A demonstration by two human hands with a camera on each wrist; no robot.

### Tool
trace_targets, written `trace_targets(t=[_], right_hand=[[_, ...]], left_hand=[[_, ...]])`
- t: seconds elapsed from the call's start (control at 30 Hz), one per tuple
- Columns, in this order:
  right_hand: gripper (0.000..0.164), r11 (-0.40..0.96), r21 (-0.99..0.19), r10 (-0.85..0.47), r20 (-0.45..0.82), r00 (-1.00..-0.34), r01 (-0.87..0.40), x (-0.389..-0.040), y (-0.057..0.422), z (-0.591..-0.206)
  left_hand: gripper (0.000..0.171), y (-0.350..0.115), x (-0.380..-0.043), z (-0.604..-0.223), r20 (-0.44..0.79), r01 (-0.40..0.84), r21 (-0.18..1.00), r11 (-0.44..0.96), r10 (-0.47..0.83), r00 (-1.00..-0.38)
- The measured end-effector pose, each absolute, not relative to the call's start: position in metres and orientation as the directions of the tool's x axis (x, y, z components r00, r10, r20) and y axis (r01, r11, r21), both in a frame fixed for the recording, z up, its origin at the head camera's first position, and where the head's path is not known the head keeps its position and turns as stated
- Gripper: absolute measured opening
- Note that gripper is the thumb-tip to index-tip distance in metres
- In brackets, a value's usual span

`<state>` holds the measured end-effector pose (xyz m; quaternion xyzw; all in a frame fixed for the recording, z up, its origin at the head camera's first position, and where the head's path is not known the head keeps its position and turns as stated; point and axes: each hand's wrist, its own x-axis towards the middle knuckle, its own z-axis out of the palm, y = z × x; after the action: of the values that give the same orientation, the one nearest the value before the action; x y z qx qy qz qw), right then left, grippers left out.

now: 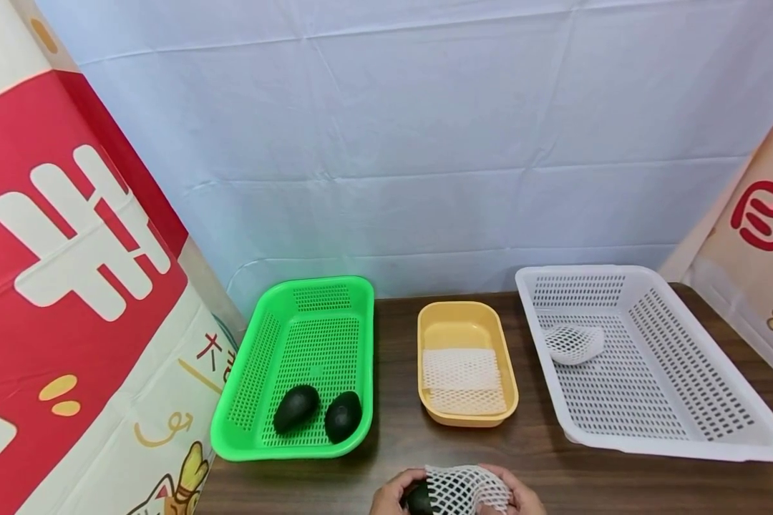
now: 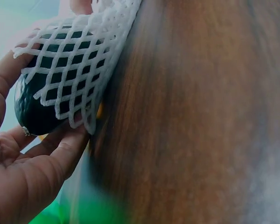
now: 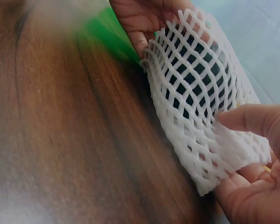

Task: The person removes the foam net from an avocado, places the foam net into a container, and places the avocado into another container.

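At the front edge of the head view, a dark avocado sits partly inside a white foam net sleeve. My left hand grips the avocado's bare end; the left wrist view shows its fingers curled round the dark skin and touching the net's rim. On the other side, my right hand pinches the sleeve's loose end between thumb and fingers, plain in the right wrist view. Dark skin shows through the stretched mesh, while the end at my right hand is flattened.
Two more avocados lie in a green basket at left. A yellow tray in the middle holds flat foam nets. At right, a white basket contains a netted bundle. A pale cloth hangs behind the brown table.
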<state>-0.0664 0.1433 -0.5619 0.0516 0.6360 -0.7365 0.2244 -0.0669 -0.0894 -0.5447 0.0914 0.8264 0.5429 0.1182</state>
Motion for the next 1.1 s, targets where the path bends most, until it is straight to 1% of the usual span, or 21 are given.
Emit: trace_targets(t=[0.13, 0.2, 0.3, 0.43, 0.5, 0.6, 0.7, 0.87, 1.03, 1.1], right_hand=[[0.071, -0.098, -0.913, -0.227, -0.368, -0.902, 0.396, -0.066, 0.142, -0.561], [0.071, -0.104, -0.912, -0.191, -0.373, -0.908, 0.397, -0.065, 0.142, -0.558], [0.073, -0.102, -0.908, -0.122, -0.393, -0.911, 0.405, -0.066, 0.143, -0.554], [0.081, -0.095, -0.897, -0.048, -0.429, -0.902, 0.432, -0.067, 0.147, -0.544], [0.084, -0.093, -0.9, -0.019, -0.427, -0.904, 0.427, -0.067, 0.149, -0.538], [0.082, -0.099, -0.911, 0.039, -0.406, -0.913, 0.401, -0.067, 0.149, -0.528], [0.078, -0.124, -0.917, 0.108, -0.392, -0.914, 0.379, -0.066, 0.147, -0.518], [0.07, -0.167, -0.93, 0.188, -0.356, -0.915, 0.328, -0.065, 0.146, -0.509], [0.057, -0.191, -0.955, 0.247, -0.271, -0.93, 0.228, -0.067, 0.144, -0.505], [0.05, -0.177, -0.97, 0.272, -0.213, -0.938, 0.168, -0.07, 0.144, -0.505]], left_hand=[[0.04, -0.088, -0.066, -0.543, -0.089, 0.014, 0.924, 0.382, 0.252, -0.964], [0.045, -0.088, -0.066, -0.543, -0.098, -0.007, 0.931, 0.365, 0.233, -0.968], [0.047, -0.087, -0.064, -0.541, -0.146, -0.086, 0.952, 0.294, 0.189, -0.971], [0.049, -0.088, -0.061, -0.536, -0.242, -0.222, 0.959, 0.174, 0.108, -0.964], [0.05, -0.091, -0.06, -0.532, -0.276, -0.263, 0.954, 0.146, 0.08, -0.958], [0.053, -0.096, -0.058, -0.527, -0.303, -0.293, 0.946, 0.139, 0.059, -0.951], [0.057, -0.103, -0.056, -0.521, -0.304, -0.296, 0.948, 0.115, 0.055, -0.951], [0.059, -0.108, -0.053, -0.511, -0.262, -0.257, 0.961, 0.1, 0.049, -0.964], [0.056, -0.11, -0.051, -0.5, -0.209, -0.205, 0.977, 0.061, 0.083, -0.974], [0.054, -0.111, -0.052, -0.496, -0.183, -0.18, 0.983, 0.039, 0.106, -0.977]])
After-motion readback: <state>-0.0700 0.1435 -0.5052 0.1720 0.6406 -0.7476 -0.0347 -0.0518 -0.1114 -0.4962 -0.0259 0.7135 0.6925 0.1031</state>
